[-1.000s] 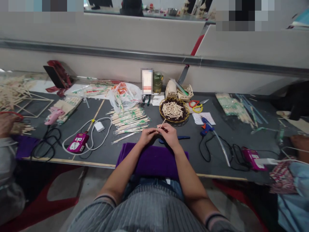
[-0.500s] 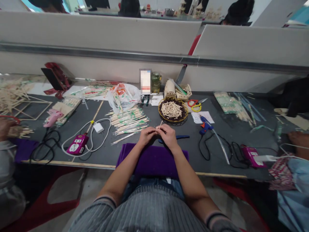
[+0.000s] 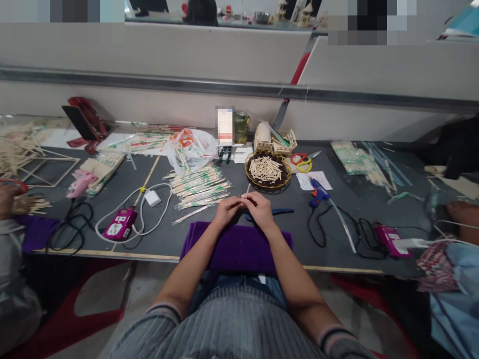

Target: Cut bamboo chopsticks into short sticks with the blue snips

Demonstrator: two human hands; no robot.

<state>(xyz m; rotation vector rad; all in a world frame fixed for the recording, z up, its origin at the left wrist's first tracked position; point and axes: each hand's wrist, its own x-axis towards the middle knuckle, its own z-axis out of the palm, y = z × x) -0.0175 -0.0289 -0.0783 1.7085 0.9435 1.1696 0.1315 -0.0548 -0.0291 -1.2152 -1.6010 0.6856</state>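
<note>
My left hand (image 3: pixel 227 210) and my right hand (image 3: pixel 259 208) meet above a purple cloth (image 3: pixel 235 247) at the table's near edge. Both pinch one short wooden stick (image 3: pixel 247 190), whose tip pokes up between the fingers. Just beyond the hands stands a round basket (image 3: pixel 251 177) filled with cut wooden sticks. A pile of wrapped chopsticks (image 3: pixel 200 186) lies to the left of the hands. A blue-handled tool (image 3: pixel 279 212) lies on the table right behind my right hand.
A blue glue gun (image 3: pixel 317 194) with black cable lies to the right, and scissors (image 3: pixel 303 163) beyond it. A pink power strip (image 3: pixel 120 223) and white charger (image 3: pixel 152 197) lie at left. Other people's hands (image 3: pixel 8 197) work at both table ends. Small wooden models (image 3: pixel 275 140) stand at the back.
The hands stay together on the stick; its visible tip has become shorter. The view has shifted slightly.
</note>
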